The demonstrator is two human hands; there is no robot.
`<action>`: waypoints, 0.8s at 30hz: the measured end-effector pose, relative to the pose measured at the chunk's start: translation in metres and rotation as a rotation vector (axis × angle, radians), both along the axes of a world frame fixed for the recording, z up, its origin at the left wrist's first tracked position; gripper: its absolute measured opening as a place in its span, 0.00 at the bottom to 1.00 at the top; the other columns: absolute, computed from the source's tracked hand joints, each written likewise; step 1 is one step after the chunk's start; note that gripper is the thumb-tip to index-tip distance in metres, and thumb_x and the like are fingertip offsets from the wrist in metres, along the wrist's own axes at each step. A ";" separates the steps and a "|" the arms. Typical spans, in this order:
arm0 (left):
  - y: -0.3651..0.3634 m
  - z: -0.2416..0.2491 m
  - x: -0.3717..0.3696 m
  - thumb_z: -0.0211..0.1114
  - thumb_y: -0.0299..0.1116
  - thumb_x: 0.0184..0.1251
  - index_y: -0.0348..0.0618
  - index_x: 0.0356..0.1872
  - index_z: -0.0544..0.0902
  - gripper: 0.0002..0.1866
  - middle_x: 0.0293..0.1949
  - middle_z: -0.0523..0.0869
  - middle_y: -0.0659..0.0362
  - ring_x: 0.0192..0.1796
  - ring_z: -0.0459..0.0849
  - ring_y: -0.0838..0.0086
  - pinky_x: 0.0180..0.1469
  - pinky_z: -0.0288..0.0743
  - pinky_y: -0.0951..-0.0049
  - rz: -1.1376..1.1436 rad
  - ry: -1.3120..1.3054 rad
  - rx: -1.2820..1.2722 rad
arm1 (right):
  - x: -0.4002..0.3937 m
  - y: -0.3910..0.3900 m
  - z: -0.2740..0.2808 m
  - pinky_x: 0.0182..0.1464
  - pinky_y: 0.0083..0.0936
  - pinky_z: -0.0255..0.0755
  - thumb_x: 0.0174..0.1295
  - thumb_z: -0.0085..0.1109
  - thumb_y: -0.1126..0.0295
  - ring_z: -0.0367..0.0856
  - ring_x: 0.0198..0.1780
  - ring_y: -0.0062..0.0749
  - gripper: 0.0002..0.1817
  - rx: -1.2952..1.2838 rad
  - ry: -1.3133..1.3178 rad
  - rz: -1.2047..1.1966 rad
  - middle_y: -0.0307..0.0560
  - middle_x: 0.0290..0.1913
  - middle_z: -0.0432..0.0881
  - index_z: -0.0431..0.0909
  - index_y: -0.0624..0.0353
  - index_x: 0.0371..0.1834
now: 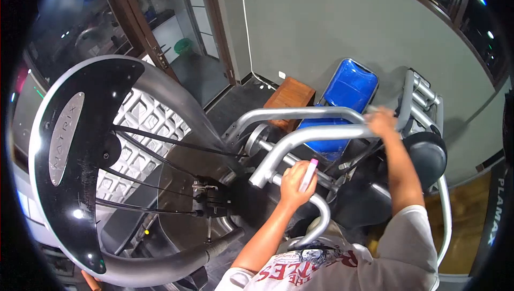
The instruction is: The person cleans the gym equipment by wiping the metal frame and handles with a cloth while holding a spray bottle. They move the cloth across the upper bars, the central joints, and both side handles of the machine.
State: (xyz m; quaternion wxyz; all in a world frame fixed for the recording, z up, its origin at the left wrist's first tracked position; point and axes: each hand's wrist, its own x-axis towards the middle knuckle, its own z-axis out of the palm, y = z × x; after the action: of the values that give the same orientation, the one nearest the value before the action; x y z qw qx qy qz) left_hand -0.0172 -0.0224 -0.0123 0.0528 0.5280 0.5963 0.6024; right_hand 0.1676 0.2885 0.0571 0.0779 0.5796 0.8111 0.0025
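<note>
My left hand (295, 186) is closed around a slim white tube-like object with a pink end (309, 176), its tip pointing up. Just behind that hand runs the silver tubular frame (300, 138) of a gym machine. My right hand (381, 122) reaches forward to the far end of the silver bars. It is smeared by motion, so its fingers and anything under them cannot be made out. Close by on its right is a black round pad (424, 158) on the machine.
A large Matrix machine with a black curved panel (67, 130) and cables fills the left. Against the grey wall stand a blue folding chair (350, 84) and a brown wooden box (289, 98). Beyond, at the upper left, is a glass door (187, 28).
</note>
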 end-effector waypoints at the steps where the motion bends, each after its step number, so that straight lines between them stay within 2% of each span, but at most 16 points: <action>1: 0.002 -0.005 0.001 0.72 0.25 0.57 0.41 0.44 0.85 0.13 0.42 0.88 0.51 0.44 0.88 0.56 0.44 0.77 0.62 0.041 0.027 0.019 | 0.027 0.024 -0.001 0.71 0.63 0.60 0.69 0.53 0.44 0.62 0.76 0.56 0.24 0.008 -0.039 -0.026 0.44 0.77 0.70 0.85 0.32 0.64; 3: 0.005 -0.007 0.000 0.72 0.24 0.56 0.41 0.44 0.85 0.13 0.42 0.89 0.51 0.42 0.89 0.57 0.42 0.76 0.63 0.064 0.036 0.039 | 0.047 0.077 -0.042 0.70 0.59 0.62 0.69 0.50 0.49 0.60 0.78 0.55 0.23 0.044 -0.009 -0.109 0.41 0.77 0.70 0.84 0.31 0.64; 5: 0.004 -0.006 -0.001 0.72 0.24 0.55 0.41 0.44 0.85 0.14 0.42 0.89 0.51 0.42 0.89 0.57 0.42 0.76 0.63 0.070 0.035 0.048 | 0.017 0.058 -0.034 0.71 0.59 0.61 0.68 0.49 0.50 0.61 0.79 0.55 0.23 -0.021 -0.097 -0.096 0.41 0.75 0.73 0.85 0.30 0.63; 6: 0.004 -0.007 0.000 0.73 0.24 0.55 0.41 0.44 0.85 0.14 0.42 0.89 0.51 0.41 0.89 0.57 0.41 0.76 0.63 0.077 0.033 0.047 | -0.031 0.011 -0.007 0.72 0.60 0.61 0.68 0.48 0.50 0.63 0.78 0.55 0.23 -0.074 -0.127 -0.081 0.41 0.74 0.75 0.86 0.29 0.62; 7: 0.004 -0.007 0.000 0.73 0.24 0.55 0.41 0.44 0.85 0.14 0.42 0.89 0.51 0.41 0.89 0.57 0.41 0.76 0.63 0.087 0.033 0.047 | -0.065 -0.021 0.001 0.73 0.59 0.60 0.68 0.49 0.50 0.71 0.74 0.51 0.22 -0.114 -0.100 0.112 0.43 0.70 0.80 0.87 0.29 0.60; 8: 0.003 -0.010 0.001 0.73 0.25 0.54 0.41 0.44 0.85 0.15 0.43 0.89 0.52 0.43 0.89 0.57 0.42 0.76 0.63 0.082 0.029 0.032 | -0.083 -0.013 -0.045 0.73 0.56 0.62 0.67 0.49 0.51 0.75 0.72 0.46 0.21 -0.105 0.026 0.310 0.43 0.68 0.82 0.87 0.27 0.59; 9: 0.002 -0.015 0.002 0.74 0.26 0.53 0.41 0.45 0.85 0.16 0.45 0.89 0.52 0.45 0.88 0.57 0.44 0.76 0.62 0.080 0.027 0.018 | -0.122 -0.022 -0.070 0.73 0.54 0.64 0.65 0.50 0.51 0.75 0.72 0.47 0.22 -0.153 0.068 0.306 0.43 0.66 0.83 0.87 0.27 0.59; 11: 0.003 -0.015 0.000 0.74 0.28 0.53 0.41 0.46 0.85 0.17 0.46 0.88 0.52 0.46 0.88 0.57 0.45 0.76 0.62 0.081 0.032 0.011 | -0.186 -0.082 -0.037 0.71 0.51 0.67 0.65 0.53 0.49 0.75 0.71 0.55 0.21 -0.260 0.116 0.539 0.48 0.66 0.82 0.88 0.32 0.57; 12: 0.001 -0.014 0.001 0.74 0.27 0.53 0.41 0.46 0.85 0.17 0.46 0.88 0.52 0.46 0.88 0.57 0.45 0.76 0.62 0.078 0.034 0.009 | -0.212 -0.080 -0.085 0.71 0.55 0.67 0.65 0.54 0.50 0.75 0.68 0.59 0.20 -0.215 0.250 0.615 0.51 0.67 0.80 0.89 0.35 0.54; 14: 0.002 -0.008 0.001 0.73 0.26 0.54 0.40 0.46 0.85 0.16 0.45 0.88 0.51 0.45 0.88 0.57 0.44 0.76 0.62 0.079 0.037 0.031 | -0.231 -0.138 -0.045 0.71 0.56 0.64 0.64 0.59 0.52 0.69 0.69 0.58 0.18 -0.355 0.264 0.778 0.49 0.70 0.75 0.90 0.38 0.52; 16: 0.000 -0.004 0.000 0.73 0.24 0.55 0.39 0.45 0.85 0.15 0.43 0.88 0.51 0.43 0.88 0.57 0.43 0.76 0.63 0.087 0.039 0.059 | -0.230 -0.146 -0.052 0.72 0.53 0.63 0.66 0.60 0.52 0.68 0.70 0.57 0.18 -0.226 0.243 0.856 0.49 0.69 0.75 0.90 0.40 0.53; 18: 0.000 -0.004 -0.001 0.72 0.25 0.55 0.39 0.46 0.85 0.16 0.43 0.88 0.50 0.43 0.88 0.57 0.44 0.76 0.62 0.071 0.008 0.056 | -0.213 -0.130 -0.045 0.73 0.51 0.63 0.66 0.61 0.51 0.68 0.70 0.56 0.19 -0.324 0.404 0.825 0.49 0.70 0.74 0.89 0.44 0.54; 19: 0.000 -0.004 -0.001 0.72 0.25 0.54 0.39 0.46 0.85 0.16 0.43 0.88 0.51 0.43 0.88 0.57 0.43 0.76 0.63 0.067 0.012 0.055 | -0.202 -0.121 -0.051 0.71 0.50 0.64 0.67 0.61 0.50 0.72 0.66 0.55 0.20 -0.182 0.471 0.815 0.51 0.67 0.76 0.89 0.48 0.54; 21: 0.000 -0.009 -0.002 0.72 0.24 0.54 0.40 0.45 0.85 0.16 0.44 0.88 0.51 0.44 0.88 0.58 0.43 0.75 0.64 0.063 0.020 0.048 | -0.179 -0.074 -0.040 0.69 0.50 0.68 0.70 0.58 0.50 0.76 0.63 0.57 0.20 -0.195 0.341 0.805 0.56 0.63 0.80 0.89 0.49 0.53; 23: 0.000 -0.011 -0.003 0.73 0.24 0.52 0.40 0.45 0.85 0.16 0.44 0.88 0.52 0.44 0.88 0.59 0.42 0.74 0.65 0.060 0.015 0.047 | -0.137 -0.039 -0.042 0.69 0.51 0.68 0.74 0.51 0.45 0.75 0.66 0.57 0.25 -0.116 0.137 0.551 0.57 0.62 0.80 0.89 0.52 0.52; 24: 0.000 -0.010 -0.003 0.73 0.24 0.52 0.40 0.45 0.85 0.17 0.44 0.88 0.52 0.44 0.88 0.59 0.42 0.74 0.65 0.055 0.017 0.059 | -0.111 -0.007 -0.044 0.72 0.50 0.66 0.75 0.49 0.43 0.72 0.71 0.58 0.28 -0.355 0.121 0.379 0.57 0.65 0.80 0.88 0.53 0.56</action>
State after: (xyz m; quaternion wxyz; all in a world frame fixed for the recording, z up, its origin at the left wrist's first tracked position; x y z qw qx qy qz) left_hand -0.0207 -0.0221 -0.0222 0.0152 0.5177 0.5930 0.6165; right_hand 0.0565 0.2813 0.0127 0.1281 0.3939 0.8960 -0.1601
